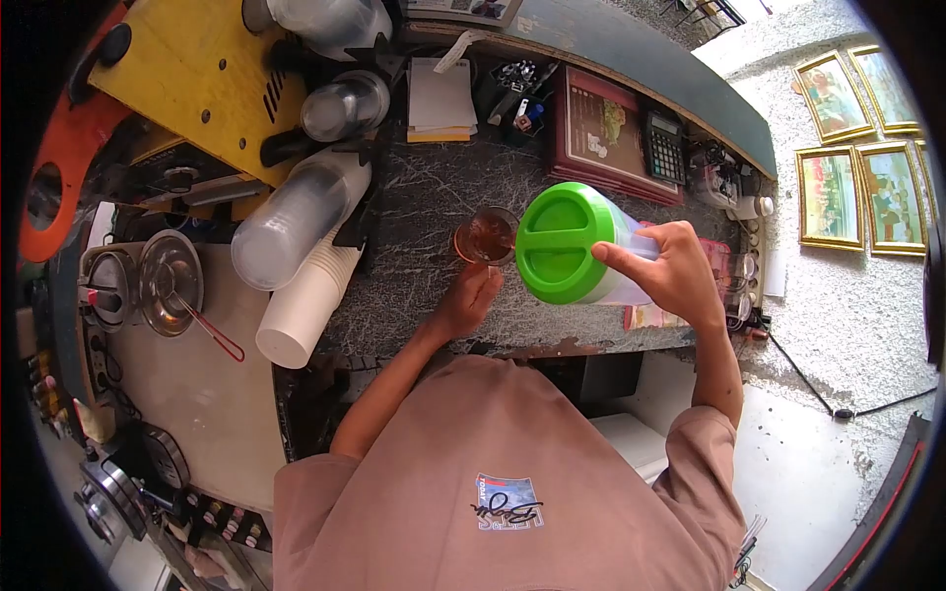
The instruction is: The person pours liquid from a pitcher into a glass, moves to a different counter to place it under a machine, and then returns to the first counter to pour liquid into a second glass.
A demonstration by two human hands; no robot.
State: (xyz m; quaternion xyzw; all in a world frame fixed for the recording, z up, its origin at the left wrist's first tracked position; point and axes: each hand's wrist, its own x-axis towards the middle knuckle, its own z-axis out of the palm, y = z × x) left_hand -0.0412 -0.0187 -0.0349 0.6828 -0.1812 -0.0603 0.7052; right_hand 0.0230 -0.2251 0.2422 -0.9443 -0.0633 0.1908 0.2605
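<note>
Hands: left steadies cup; right grips pitcher.

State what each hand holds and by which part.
The right hand grips the clear jug with the green lid around its body, just behind the lid. The left hand holds the glass of brown drink at its near side.

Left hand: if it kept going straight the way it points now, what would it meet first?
The left hand already touches the cup of brown drink; pushing on would shove that cup first. Beyond it looks like bare counter, though depth is unclear.
</note>
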